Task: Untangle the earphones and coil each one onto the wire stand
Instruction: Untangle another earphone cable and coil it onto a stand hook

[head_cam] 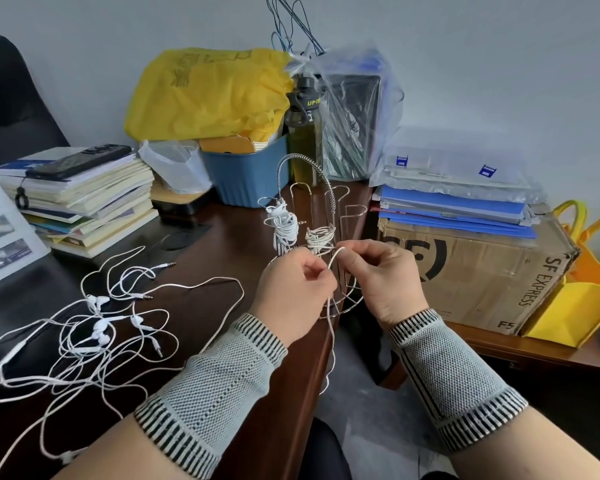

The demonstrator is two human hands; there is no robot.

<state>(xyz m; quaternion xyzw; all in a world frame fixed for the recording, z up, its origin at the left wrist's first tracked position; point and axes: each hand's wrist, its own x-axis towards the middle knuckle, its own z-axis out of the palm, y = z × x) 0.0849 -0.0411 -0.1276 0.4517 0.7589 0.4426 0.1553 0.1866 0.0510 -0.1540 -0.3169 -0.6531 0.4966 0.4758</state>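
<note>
Currently 1 earphone cable [332,261] is pinched by both hands, left hand [293,292] and right hand [381,278], beside the wire stand [312,216]; slack hanging off the desk [222,244] edge risks snagging, toppling the stand.

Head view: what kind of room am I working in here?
Probably an office or study: a dark wooden desk, a stack of books, and blue folders piled on a shipping carton.

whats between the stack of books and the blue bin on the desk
In the head view, a crumpled clear plastic bag lies between the book stack and the blue bin.
</note>
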